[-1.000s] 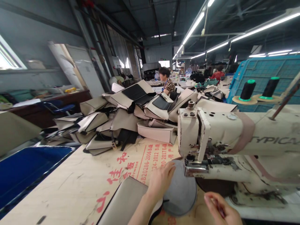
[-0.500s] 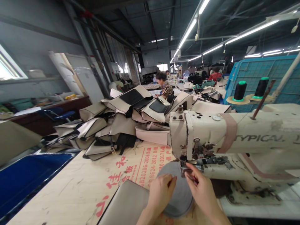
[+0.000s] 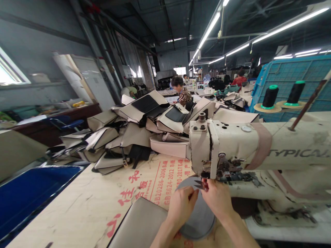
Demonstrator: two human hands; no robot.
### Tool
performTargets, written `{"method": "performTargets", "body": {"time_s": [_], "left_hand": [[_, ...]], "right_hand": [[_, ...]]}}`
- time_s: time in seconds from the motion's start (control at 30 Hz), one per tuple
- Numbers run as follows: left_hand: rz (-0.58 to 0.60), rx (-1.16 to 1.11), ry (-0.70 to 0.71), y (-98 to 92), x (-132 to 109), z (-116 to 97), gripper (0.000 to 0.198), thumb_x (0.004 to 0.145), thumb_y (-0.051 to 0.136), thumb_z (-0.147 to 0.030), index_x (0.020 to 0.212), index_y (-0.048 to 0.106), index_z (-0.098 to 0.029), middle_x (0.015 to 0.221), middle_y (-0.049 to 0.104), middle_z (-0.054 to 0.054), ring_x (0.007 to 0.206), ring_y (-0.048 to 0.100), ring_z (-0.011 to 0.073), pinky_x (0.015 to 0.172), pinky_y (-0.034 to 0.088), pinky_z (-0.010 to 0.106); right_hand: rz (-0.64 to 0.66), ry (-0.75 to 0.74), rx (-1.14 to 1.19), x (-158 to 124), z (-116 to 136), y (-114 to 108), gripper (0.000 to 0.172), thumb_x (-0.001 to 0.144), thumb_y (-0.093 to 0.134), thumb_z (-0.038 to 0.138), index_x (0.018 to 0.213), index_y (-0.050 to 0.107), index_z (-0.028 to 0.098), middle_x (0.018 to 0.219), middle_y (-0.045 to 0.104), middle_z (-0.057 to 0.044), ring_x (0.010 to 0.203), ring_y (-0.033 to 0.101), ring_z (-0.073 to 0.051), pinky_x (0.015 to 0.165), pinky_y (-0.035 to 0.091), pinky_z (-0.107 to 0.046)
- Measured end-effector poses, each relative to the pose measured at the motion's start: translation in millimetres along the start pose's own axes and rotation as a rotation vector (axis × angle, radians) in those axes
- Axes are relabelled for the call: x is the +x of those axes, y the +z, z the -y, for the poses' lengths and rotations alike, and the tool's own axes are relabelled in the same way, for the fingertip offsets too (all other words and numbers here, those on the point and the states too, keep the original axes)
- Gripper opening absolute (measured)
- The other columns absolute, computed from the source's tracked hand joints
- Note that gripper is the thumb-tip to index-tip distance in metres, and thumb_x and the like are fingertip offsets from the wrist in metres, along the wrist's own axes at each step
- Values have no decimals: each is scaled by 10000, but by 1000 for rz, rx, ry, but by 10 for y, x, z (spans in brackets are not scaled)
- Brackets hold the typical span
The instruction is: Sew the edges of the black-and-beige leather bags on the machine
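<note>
A rounded grey piece lies below the head of the sewing machine. Over its left side is my left hand, closed in a pinch; what its fingertips hold is too small to make out. My right hand is closed around a pair of thread snips, just under the machine head. Their dark pointed blades face left, toward my left fingers, with the tips apart. Beside my left forearm a beige bag panel with a dark edge rests on the plywood table.
Beige and black bags are heaped along the table's far side. A blue bin stands at the left. Black thread spools sit above the machine, before a blue crate. A person sits beyond the heap.
My right hand has moved slightly away from me, and the snips' blades now show pointing left. My left hand has shifted a little right, closer to them. The view has shifted slightly.
</note>
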State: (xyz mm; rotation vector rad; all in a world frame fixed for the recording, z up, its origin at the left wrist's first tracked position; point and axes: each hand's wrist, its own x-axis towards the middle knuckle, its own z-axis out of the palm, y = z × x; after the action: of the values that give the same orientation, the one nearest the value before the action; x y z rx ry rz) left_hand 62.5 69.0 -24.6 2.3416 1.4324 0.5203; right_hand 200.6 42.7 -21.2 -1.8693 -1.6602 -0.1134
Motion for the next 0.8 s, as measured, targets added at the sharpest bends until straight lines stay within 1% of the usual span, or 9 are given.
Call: {"method": "performTargets", "body": {"time_s": [0.1,0.17,0.23,0.4,0.5,0.57,0.67,0.73,0.8], "left_hand": [[-6,-16,-2,0,31,8,302,834,373,-286,561,431,-171,554,493,-23,523,448,92,498,228,206],[-19,-12,-15,6,48,11,305,835,364,-292,565,434,-170,553,481,-22,522,436,92,500,228,206],[-26,11,-42,14,52,9,303,823,368,-276,545,419,-167,533,452,-25,509,411,89,498,220,208],[-10,18,-121,13,-50,-14,281,775,394,-217,504,339,-166,483,360,-45,481,368,78,486,193,211],[7,-55,-79,-2,-154,-30,314,811,376,-266,519,315,-170,494,348,-50,484,369,75,486,200,208],[11,-84,-57,-14,-204,-33,337,829,366,-308,525,317,-171,502,362,-48,489,372,77,488,210,207],[-4,-90,-97,-43,-229,-27,352,841,354,-343,533,356,-172,505,390,-42,491,378,86,486,218,209],[-27,-97,-119,-68,-220,-23,348,848,343,-351,554,394,-173,523,419,-36,510,398,94,495,232,210],[-47,-104,-128,-88,-203,-24,340,854,335,-353,577,417,-173,546,443,-31,532,414,100,510,247,211]], "right_hand": [[86,-50,153,-27,-19,-31,69,769,489,191,735,545,169,552,576,12,503,564,-135,477,316,-202],[172,-29,346,-89,-32,-52,53,757,501,207,719,532,185,524,537,46,482,531,-101,469,323,-173],[215,23,486,-181,-63,-65,79,767,492,228,718,541,190,522,512,48,486,511,-95,477,335,-165],[202,95,546,-410,-218,-49,161,804,477,315,792,583,193,561,526,24,508,507,-114,502,367,-184],[151,145,579,-430,-258,-41,256,846,430,401,817,582,197,632,592,-3,567,562,-131,527,388,-191],[124,212,512,-395,-239,-63,319,845,417,482,880,560,199,640,607,-4,562,580,-143,512,386,-201],[132,259,288,-332,-191,-140,396,829,417,553,993,477,199,647,606,14,559,598,-159,466,360,-215],[118,199,125,-294,-181,-210,338,865,382,512,998,449,208,738,619,9,633,618,-171,478,363,-225],[107,96,-9,-246,-184,-282,249,892,370,442,953,459,219,817,617,5,685,619,-173,504,372,-236]]}}
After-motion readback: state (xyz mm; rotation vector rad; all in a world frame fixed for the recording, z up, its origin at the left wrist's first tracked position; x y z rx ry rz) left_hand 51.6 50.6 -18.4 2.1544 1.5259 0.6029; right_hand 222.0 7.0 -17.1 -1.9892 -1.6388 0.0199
